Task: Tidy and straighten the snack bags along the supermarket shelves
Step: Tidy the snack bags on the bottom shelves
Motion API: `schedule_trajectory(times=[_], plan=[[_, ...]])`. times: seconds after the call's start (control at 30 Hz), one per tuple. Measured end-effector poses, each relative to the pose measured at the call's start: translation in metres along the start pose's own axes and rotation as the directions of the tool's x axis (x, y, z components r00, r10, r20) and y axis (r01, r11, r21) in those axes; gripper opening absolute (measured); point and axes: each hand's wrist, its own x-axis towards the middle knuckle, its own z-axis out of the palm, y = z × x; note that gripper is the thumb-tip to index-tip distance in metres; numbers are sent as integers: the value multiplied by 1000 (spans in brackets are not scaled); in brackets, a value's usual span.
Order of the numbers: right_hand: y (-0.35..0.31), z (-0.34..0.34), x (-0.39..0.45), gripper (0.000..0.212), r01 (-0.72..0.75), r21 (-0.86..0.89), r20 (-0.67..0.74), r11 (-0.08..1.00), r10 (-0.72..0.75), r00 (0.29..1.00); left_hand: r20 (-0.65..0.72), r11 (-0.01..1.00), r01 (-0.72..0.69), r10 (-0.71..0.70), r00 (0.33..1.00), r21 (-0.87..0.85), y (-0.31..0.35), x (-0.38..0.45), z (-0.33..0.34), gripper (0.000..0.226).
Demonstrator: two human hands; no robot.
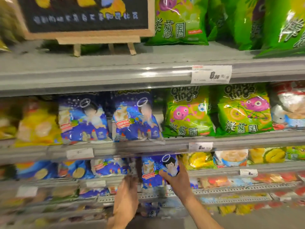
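The right hand [177, 177] grips a blue snack bag [156, 172] by its right edge, thumb across the front and fingers behind, holding it upright in front of the third shelf [214, 171] down; that grip looks meant to square it with the blue bags beside it. The left hand [127, 195] is raised beside the bag's left edge, blurred; I cannot tell whether its fingers close on anything, though it seems placed to steady that side. One shelf up, two matching blue bags [109, 118] stand face out beside green onion-ring bags [217, 113], fronts near the shelf lip so shoppers can read them; a small chalkboard sign [85, 19] stands on the top shelf.
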Motion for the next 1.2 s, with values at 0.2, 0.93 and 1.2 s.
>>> schedule_trajectory(times=[0.2, 0.93, 1.2], plan=[[-6, 49, 29, 58, 16, -38, -52, 999, -18, 998, 20, 996, 11, -13, 1000, 84, -18, -5, -20, 50], [11, 48, 44, 67, -93, -117, 83, 989, 103, 991, 84, 991, -80, 71, 994, 109, -30, 1, -18, 54], [16, -1, 10, 55, -22, -104, -4, 994, 21, 1000, 75, 829, 134, -111, 991, -544, 47, 22, 11, 20]])
